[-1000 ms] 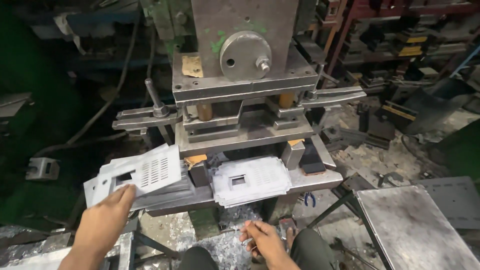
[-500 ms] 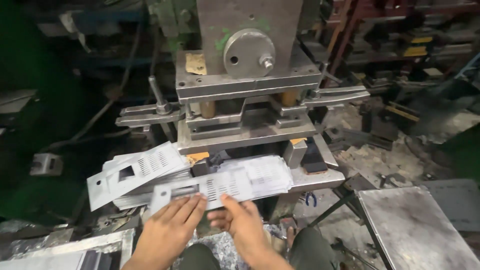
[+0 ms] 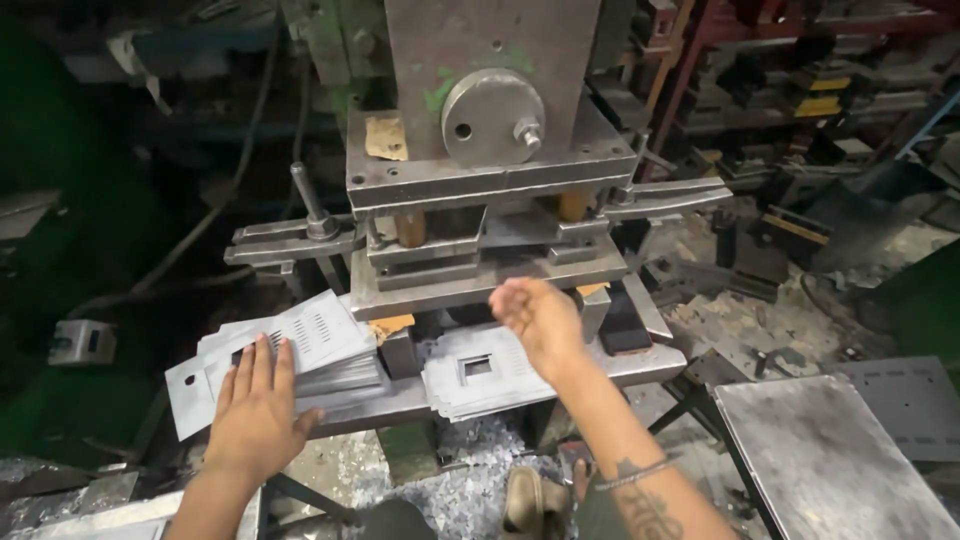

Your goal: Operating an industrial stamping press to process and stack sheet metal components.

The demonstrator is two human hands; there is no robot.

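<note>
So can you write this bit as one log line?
left hand: flat on left sheet stack | right hand: open, raised over punched sheet | press: behind

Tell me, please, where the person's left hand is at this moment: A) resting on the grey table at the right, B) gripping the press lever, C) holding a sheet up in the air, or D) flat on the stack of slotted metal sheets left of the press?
D: the left hand lies palm down, fingers spread, on the stack of slotted metal sheets left of the press, while the right hand is raised, open and empty.
</note>
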